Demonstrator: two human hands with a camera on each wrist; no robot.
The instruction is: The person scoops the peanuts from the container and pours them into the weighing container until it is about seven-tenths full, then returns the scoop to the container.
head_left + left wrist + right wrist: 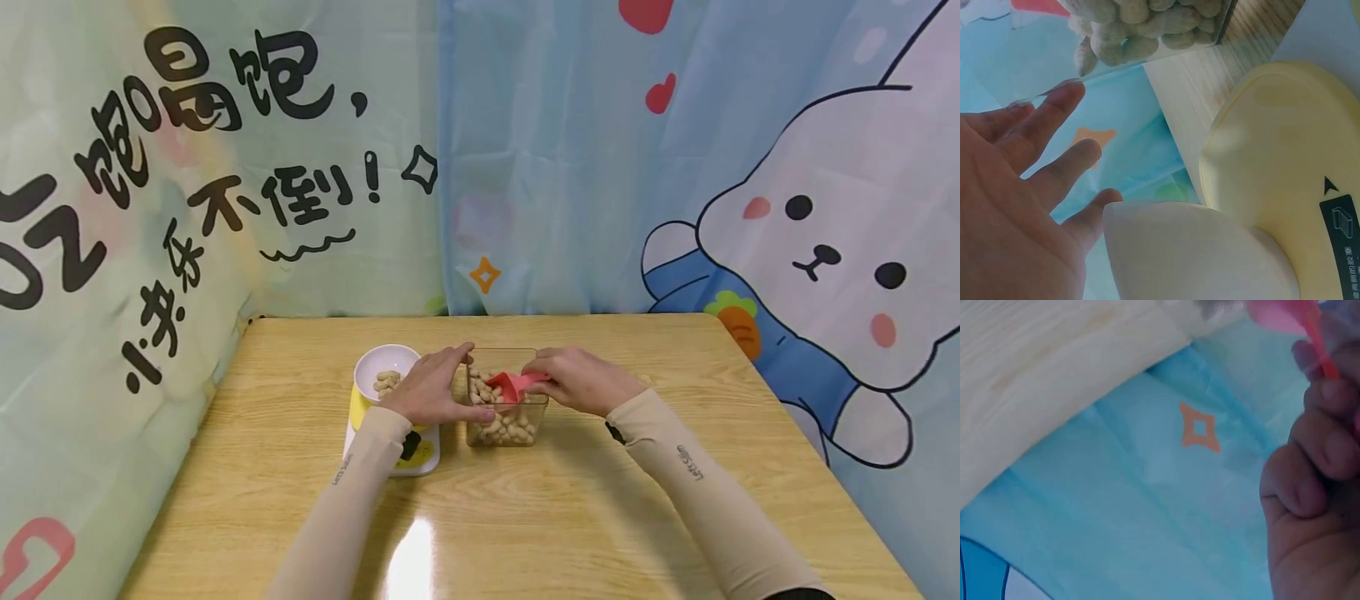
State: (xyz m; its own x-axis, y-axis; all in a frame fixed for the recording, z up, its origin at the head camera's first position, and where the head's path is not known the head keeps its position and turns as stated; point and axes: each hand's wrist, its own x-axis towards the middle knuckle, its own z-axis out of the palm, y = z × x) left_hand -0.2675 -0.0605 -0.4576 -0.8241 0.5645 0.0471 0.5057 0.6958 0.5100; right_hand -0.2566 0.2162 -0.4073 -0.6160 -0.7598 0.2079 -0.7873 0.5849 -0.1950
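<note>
Peanuts [510, 429] lie heaped in the clear container [501, 443] on the table [480, 500], and the head of the pink scoop [510, 386] sits among them. My right hand [581, 379] has its fingers curled round the scoop's handle. My left hand [431, 387] is spread, fingers fairly straight, thumb by the container's near side and fingertips against its wall, gripping nothing. Just left stands a white bowl [382, 358] with a few peanuts, on a yellow-and-white base [358, 408].

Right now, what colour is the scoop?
Pinkish red; the scoop shows best in the head view.
</note>
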